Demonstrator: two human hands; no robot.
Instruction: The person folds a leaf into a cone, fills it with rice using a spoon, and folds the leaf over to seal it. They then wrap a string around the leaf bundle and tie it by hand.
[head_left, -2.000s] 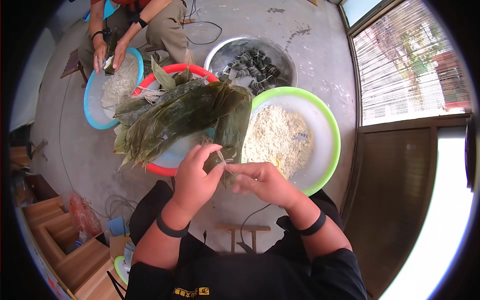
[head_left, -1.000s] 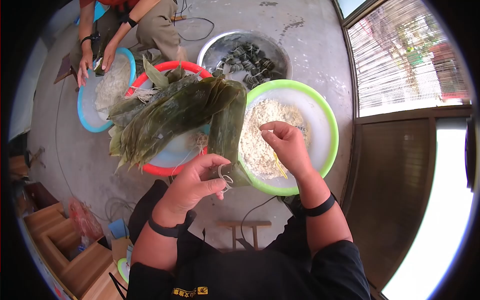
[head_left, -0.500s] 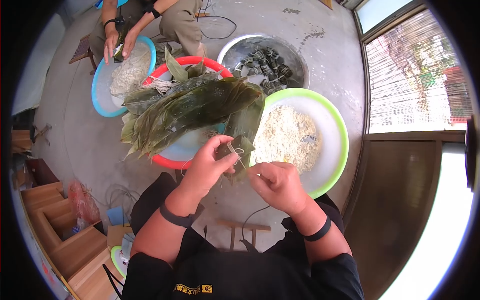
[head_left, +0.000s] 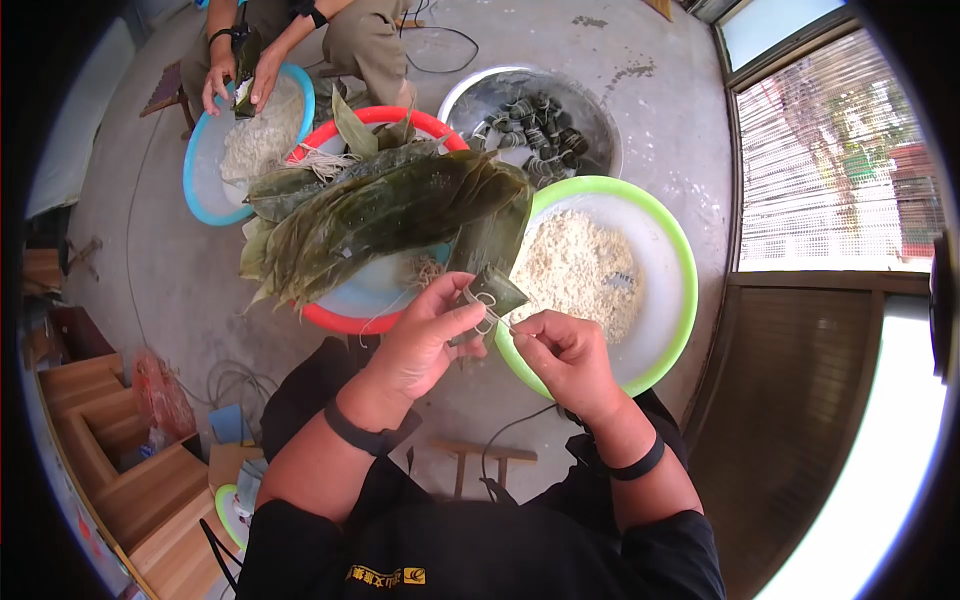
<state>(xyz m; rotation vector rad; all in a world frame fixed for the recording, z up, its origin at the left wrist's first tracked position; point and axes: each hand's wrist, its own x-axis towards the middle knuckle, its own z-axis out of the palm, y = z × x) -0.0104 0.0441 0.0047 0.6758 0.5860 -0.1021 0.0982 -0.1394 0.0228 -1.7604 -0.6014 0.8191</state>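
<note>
My left hand (head_left: 425,335) is closed around a leaf-wrapped rice dumpling (head_left: 497,289), its dark green tip pointing right. Pale string (head_left: 487,300) loops over the dumpling near my left thumb. My right hand (head_left: 565,362) pinches the string's end between thumb and forefinger, just right of the dumpling. Both hands are above the near rim of a green-rimmed basin (head_left: 683,290) holding white rice (head_left: 580,270). A thick pile of long green leaves (head_left: 380,225) lies across a red-rimmed basin (head_left: 335,322) beyond my left hand.
A metal basin (head_left: 470,85) at the back holds several tied dumplings (head_left: 545,135). At upper left, another person's hands (head_left: 262,78) hold a folded leaf over a blue-rimmed basin (head_left: 195,190) of rice. A wooden stool (head_left: 485,452) stands below my arms.
My right hand has come down and slightly right, still pinching string. The dumpling has turned in my left hand, so its tip points more to the right.
</note>
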